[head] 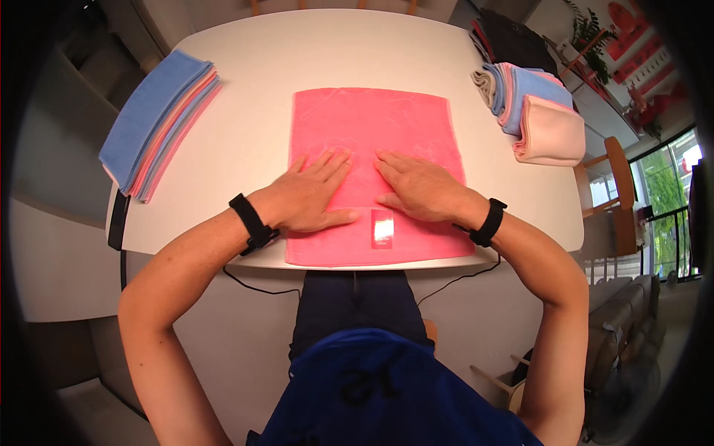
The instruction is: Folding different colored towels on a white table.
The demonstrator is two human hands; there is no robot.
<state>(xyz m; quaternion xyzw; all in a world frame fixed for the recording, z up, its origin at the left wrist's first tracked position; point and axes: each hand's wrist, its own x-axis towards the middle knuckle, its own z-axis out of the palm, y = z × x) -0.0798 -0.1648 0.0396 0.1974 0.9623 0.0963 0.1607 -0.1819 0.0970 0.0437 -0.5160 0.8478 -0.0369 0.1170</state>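
A pink towel (374, 122) lies spread flat on the white table (245, 134), its near edge close to the table's front edge. My left hand (312, 192) rests palm down on the towel's left half, fingers apart. On the right half, my right hand (418, 187) also lies palm down, with the thumb pointing inward. Neither hand grips anything. Between and just below them, a shiny label (382, 229) sits on the near part of the towel; it bears writing. Both wrists wear black straps.
At the table's left edge stands a stack of blue, pink and grey towels (159, 125). Folded and rolled towels (530, 106) are piled at the right, beside a dark bag (516, 42). Thin black cables (259, 287) hang below the front edge. A wooden chair (616, 195) stands at right.
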